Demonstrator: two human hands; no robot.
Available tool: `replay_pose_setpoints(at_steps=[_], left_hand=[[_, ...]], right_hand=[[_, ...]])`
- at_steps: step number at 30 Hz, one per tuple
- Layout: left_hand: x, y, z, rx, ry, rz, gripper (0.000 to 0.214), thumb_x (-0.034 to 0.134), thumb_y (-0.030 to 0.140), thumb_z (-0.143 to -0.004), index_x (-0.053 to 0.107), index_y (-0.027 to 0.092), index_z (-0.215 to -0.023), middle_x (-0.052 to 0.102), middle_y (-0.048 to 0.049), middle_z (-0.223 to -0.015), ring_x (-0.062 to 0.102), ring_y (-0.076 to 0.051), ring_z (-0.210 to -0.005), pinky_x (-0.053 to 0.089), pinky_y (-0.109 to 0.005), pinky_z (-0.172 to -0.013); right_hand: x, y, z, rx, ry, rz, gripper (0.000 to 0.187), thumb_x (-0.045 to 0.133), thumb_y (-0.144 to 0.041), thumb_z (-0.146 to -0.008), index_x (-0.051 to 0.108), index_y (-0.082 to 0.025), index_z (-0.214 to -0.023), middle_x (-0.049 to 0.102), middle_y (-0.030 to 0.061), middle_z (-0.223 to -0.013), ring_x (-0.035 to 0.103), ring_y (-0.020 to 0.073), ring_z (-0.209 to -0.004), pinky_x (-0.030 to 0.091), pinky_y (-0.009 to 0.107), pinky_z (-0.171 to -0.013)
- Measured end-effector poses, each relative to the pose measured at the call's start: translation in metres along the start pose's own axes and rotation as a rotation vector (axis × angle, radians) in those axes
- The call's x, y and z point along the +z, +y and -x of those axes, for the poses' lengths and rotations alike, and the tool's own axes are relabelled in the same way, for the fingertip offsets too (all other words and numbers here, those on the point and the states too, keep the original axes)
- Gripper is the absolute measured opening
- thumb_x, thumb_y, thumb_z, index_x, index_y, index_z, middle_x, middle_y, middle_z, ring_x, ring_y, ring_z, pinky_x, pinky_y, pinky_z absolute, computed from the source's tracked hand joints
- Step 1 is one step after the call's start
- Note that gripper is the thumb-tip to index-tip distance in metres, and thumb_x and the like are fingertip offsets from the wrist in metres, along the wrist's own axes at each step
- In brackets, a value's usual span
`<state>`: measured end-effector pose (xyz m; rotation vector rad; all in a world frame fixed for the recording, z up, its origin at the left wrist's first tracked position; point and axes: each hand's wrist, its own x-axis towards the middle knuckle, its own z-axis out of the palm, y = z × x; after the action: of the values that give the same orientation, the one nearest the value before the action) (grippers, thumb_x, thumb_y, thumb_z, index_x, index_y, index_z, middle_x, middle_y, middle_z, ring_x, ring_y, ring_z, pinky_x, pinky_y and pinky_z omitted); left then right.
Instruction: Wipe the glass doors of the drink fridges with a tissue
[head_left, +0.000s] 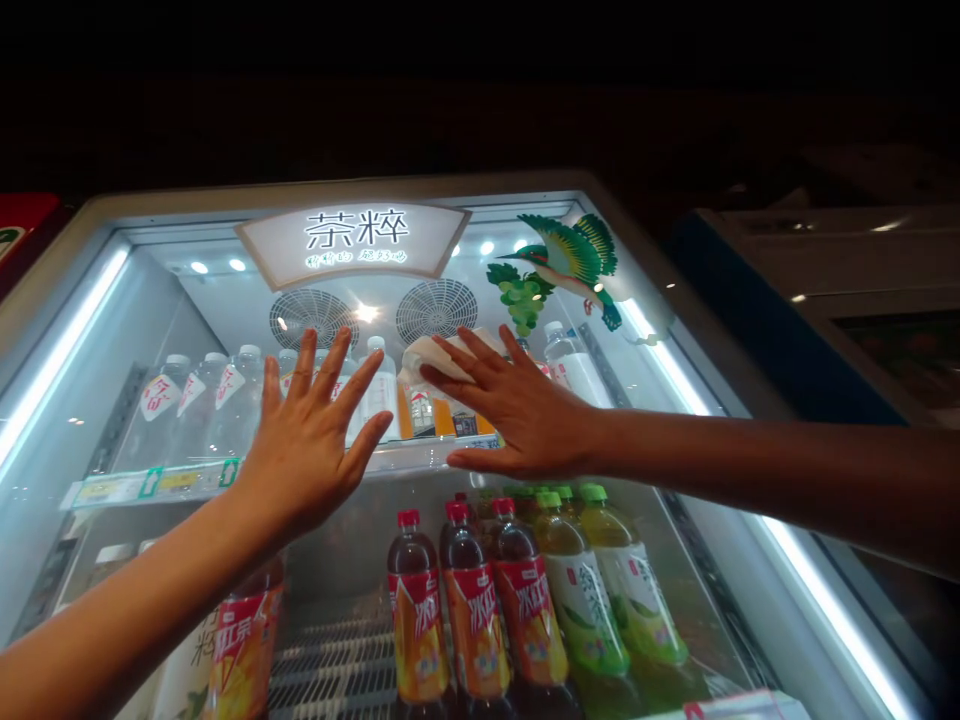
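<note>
While your left hand (311, 445) lies spread flat on the fridge door (187, 300), your right hand (517, 410) presses a white cloth (431, 355), fingers extended, above red-capped bottles (472, 610).

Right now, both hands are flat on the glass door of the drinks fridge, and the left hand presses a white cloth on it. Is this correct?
Not quite. The head view shows the white cloth under the right hand, not the left hand. Both hands are spread flat on the glass door of the drinks fridge; the left one is bare.
</note>
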<state>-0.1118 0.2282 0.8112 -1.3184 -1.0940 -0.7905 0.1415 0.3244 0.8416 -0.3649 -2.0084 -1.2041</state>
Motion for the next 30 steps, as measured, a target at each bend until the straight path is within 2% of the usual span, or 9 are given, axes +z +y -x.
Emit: replay_pose_setpoints(at_steps=[6, 11, 13, 17, 20, 22, 24, 27, 30], left_hand=[[-0.002, 0.004, 0.001, -0.005, -0.042, -0.017, 0.063, 0.023, 0.060, -0.103, 0.026, 0.038, -0.162, 0.006, 0.0002, -0.176, -0.010, -0.030, -0.162, -0.003, -0.067, -0.127], [-0.016, -0.007, 0.010, -0.027, -0.083, -0.031, 0.064, 0.027, 0.060, -0.102, 0.022, 0.040, -0.163, 0.002, 0.0014, -0.177, -0.012, -0.032, -0.161, -0.005, -0.067, -0.126], [-0.021, -0.012, 0.013, -0.029, -0.091, -0.040, 0.065, 0.029, 0.060, -0.102, 0.020, 0.040, -0.163, 0.002, 0.0018, -0.177, -0.012, -0.033, -0.161, -0.005, -0.067, -0.126], [-0.027, -0.021, 0.017, -0.009, -0.097, -0.047, 0.064, 0.031, 0.059, -0.102, 0.021, 0.041, -0.163, 0.002, 0.0015, -0.177, -0.011, -0.033, -0.161, -0.004, -0.068, -0.126], [-0.028, -0.028, 0.022, 0.017, -0.089, -0.044, 0.064, 0.030, 0.059, -0.103, 0.022, 0.040, -0.163, 0.002, 0.0010, -0.177, -0.011, -0.032, -0.162, -0.004, -0.067, -0.126], [-0.028, -0.035, 0.029, 0.024, -0.096, -0.047, 0.064, 0.030, 0.058, -0.103, 0.022, 0.039, -0.163, 0.002, 0.0005, -0.177, -0.011, -0.031, -0.162, -0.004, -0.066, -0.127], [-0.027, -0.044, 0.038, 0.019, -0.103, -0.061, 0.063, 0.029, 0.057, -0.103, 0.023, 0.038, -0.163, 0.002, -0.0004, -0.177, -0.010, -0.031, -0.162, -0.003, -0.066, -0.127], [-0.022, -0.057, 0.050, 0.022, -0.098, -0.068, 0.062, 0.030, 0.055, -0.104, 0.022, 0.039, -0.163, 0.004, -0.0010, -0.177, -0.007, -0.032, -0.162, -0.001, -0.069, -0.126], [-0.016, -0.066, 0.058, 0.040, -0.080, -0.035, 0.062, 0.031, 0.055, -0.104, 0.021, 0.041, -0.163, 0.005, -0.0009, -0.177, -0.006, -0.032, -0.162, 0.000, -0.070, -0.126]], right_hand=[[-0.014, 0.013, -0.015, 0.031, 0.056, 0.075, 0.095, 0.025, -0.087, -0.092, 0.019, -0.028, -0.166, 0.010, 0.0114, -0.174, 0.007, 0.0413, -0.160, -0.005, 0.070, -0.124], [-0.022, 0.009, -0.031, 0.065, 0.129, 0.099, 0.094, 0.023, -0.080, -0.097, 0.012, -0.017, -0.166, 0.052, 0.0187, -0.154, 0.045, 0.0374, -0.145, -0.001, 0.072, -0.123], [-0.016, 0.009, -0.034, 0.070, 0.126, 0.086, 0.090, 0.025, -0.078, -0.099, 0.024, -0.015, -0.164, 0.043, 0.0206, -0.160, 0.037, 0.0381, -0.150, 0.007, 0.070, -0.124], [0.001, 0.017, -0.035, 0.069, 0.112, -0.015, 0.086, 0.033, -0.080, -0.097, 0.030, -0.023, -0.162, 0.005, 0.0155, -0.175, 0.004, 0.0433, -0.159, 0.007, 0.071, -0.123], [0.007, 0.021, -0.038, 0.092, 0.166, -0.022, 0.086, 0.032, -0.082, -0.094, 0.042, -0.025, -0.157, 0.008, 0.0146, -0.173, 0.008, 0.0420, -0.158, 0.007, 0.072, -0.120], [0.008, 0.019, -0.040, 0.099, 0.196, 0.017, 0.092, 0.018, -0.080, -0.091, 0.062, -0.015, -0.139, 0.013, 0.0175, -0.169, 0.016, 0.0452, -0.154, 0.015, 0.069, -0.116], [0.007, 0.015, -0.042, 0.092, 0.203, 0.081, 0.100, -0.007, -0.057, -0.087, 0.075, -0.002, -0.099, 0.015, 0.0187, -0.162, 0.025, 0.0503, -0.145, 0.026, 0.065, -0.106], [0.004, 0.008, -0.045, 0.099, 0.194, 0.133, 0.082, -0.012, -0.033, -0.073, 0.061, 0.000, -0.055, 0.017, 0.0155, -0.157, 0.032, 0.0499, -0.137, 0.030, 0.064, -0.095], [0.000, 0.004, -0.047, 0.148, 0.202, 0.075, 0.072, -0.011, -0.033, -0.072, 0.050, -0.006, -0.044, 0.022, 0.0135, -0.156, 0.032, 0.0467, -0.140, 0.029, 0.064, -0.096]])
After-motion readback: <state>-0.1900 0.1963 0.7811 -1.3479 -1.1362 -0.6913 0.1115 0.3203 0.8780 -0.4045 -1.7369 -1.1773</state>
